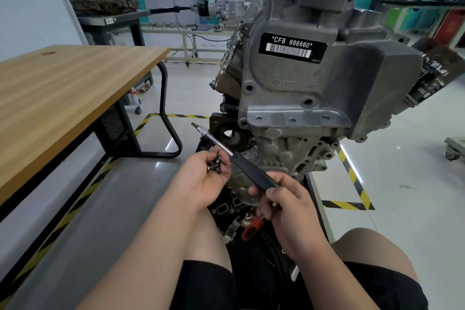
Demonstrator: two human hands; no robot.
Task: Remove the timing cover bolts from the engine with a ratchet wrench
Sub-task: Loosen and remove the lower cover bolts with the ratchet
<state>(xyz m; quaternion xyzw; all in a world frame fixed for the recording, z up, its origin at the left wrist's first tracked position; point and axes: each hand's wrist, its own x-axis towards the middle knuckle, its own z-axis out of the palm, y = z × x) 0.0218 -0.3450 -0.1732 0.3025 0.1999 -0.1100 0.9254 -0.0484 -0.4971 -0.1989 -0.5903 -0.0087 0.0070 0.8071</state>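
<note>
workshop floor [402, 171], engine [284, 151] upright with timing cover [302, 83] facing the person, left hand [203, 178] cupped round loose bolts [215, 165], right hand [284, 202] wrapped on ratchet wrench [251, 173] handle, tip off the cover; likely between bolts, next seat tip on a remaining one.

left hand [203, 180]: palm up, fingers curled into a cup, holding a small heap of bolts [214, 165]
left forearm [151, 246]: bare, runs from lower left up to the wrist, wrist about straight
right hand [284, 200]: back to camera, fingers and thumb wrapped round the black handle of the ratchet wrench [251, 175] (grip sits at the handle's near end)
right forearm [317, 254]: bare, comes in from lower right, angled up-left
hands together: near each other, apart, right one lower and further right
</note>
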